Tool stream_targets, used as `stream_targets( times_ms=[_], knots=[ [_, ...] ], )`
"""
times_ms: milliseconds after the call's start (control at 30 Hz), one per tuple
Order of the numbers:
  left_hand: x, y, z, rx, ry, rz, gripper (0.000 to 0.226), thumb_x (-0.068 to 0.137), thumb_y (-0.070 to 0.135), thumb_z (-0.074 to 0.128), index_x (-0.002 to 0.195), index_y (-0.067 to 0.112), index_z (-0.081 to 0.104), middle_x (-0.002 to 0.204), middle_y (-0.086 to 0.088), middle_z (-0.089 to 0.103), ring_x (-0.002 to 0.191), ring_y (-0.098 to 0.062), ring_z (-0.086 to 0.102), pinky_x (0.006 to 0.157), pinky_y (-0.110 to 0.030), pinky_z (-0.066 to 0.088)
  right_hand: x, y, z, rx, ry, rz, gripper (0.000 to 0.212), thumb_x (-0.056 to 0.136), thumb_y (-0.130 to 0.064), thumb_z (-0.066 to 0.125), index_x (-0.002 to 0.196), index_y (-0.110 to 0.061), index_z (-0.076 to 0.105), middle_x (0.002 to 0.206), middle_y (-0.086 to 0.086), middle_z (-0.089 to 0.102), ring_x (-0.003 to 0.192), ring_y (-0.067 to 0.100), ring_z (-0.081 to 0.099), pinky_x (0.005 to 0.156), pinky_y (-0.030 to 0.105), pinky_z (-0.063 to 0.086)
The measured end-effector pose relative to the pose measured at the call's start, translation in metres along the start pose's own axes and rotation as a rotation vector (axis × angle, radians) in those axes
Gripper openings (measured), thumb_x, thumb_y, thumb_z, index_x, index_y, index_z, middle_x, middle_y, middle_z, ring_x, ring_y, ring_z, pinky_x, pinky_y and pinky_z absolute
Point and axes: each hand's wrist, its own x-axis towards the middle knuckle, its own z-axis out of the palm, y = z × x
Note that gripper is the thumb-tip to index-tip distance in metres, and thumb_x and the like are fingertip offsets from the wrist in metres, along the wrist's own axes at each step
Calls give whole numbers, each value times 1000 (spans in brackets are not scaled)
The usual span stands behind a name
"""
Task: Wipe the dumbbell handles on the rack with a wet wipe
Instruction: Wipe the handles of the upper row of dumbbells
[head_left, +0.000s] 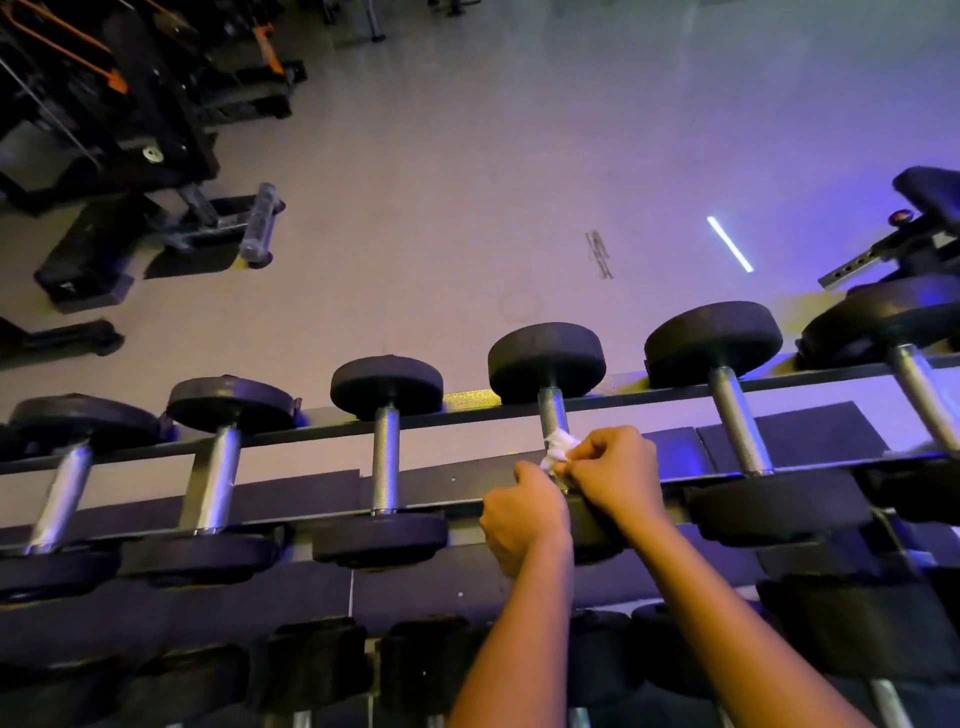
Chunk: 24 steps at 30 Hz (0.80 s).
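head cam | looks steeply down | close over rack (467, 408) (wide-angle)

The near half of the wiped dumbbell's handle (551, 410) is hidden behind the wet wipe (558, 449) and both grips. The left grip (522, 519) shows only its back, so what its fingertips touch cannot be told. The wrists cover most of that dumbbell's near head (597, 530). The lower-tier dumbbells (311, 660) are dark and cut by the bottom edge. The floor marking (600, 254) is too small to read.

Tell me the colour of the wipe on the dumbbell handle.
The wipe is white; head view.
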Motion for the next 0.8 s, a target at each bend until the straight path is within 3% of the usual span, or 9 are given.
stream_targets(
  times_ms=[200,333,467,567,633,700,800],
  knots=[
    [0,-1,1,30,3,-8,38,94,35,47,61,16,43,62,-1,43,56,-14,42,51,-24,33,0,1,-1,59,11,-23,14,74,-20,82,74,-11,71,76,1,66,72,7,60,59,14,42],
    [2,-1,1,17,10,-9,35,93,36,47,67,12,47,67,-4,48,61,-17,48,58,-28,42,0,-1,1,118,22,-48,13,77,-18,79,73,-9,70,78,5,68,75,15,63,71,27,52],
    [-14,4,-8,76,46,19,28,92,35,46,87,9,51,73,-7,47,63,-22,46,62,-33,39,-8,-2,-1,203,31,-47,10,80,-15,73,75,-7,70,79,6,68,75,17,63,67,27,51],
    [-30,2,-14,146,64,57,39,95,35,43,109,3,59,100,-18,59,87,-33,56,69,-34,38,-16,2,-16,225,-65,-48,7,81,-15,73,79,-9,69,82,3,67,78,13,61,58,13,40],
    [-37,-4,-10,181,83,102,47,97,35,40,121,-2,57,122,-23,58,107,-39,55,80,-37,42,-16,10,-37,207,-130,-75,3,82,-13,71,84,-11,70,83,0,66,80,10,60,58,4,37],
    [-49,-8,0,265,119,157,48,98,36,40,128,0,53,135,-22,49,121,-39,46,96,-46,41,-12,20,-65,180,-168,-123,4,81,-13,73,84,-13,71,81,-2,66,79,9,61,64,7,45],
    [-74,-16,28,457,173,355,43,97,34,44,132,10,50,152,-10,26,143,-32,16,107,-63,24,-5,36,-111,169,-189,-172,9,79,-16,76,84,-12,70,83,1,67,79,11,62,69,16,50]
  ],
)
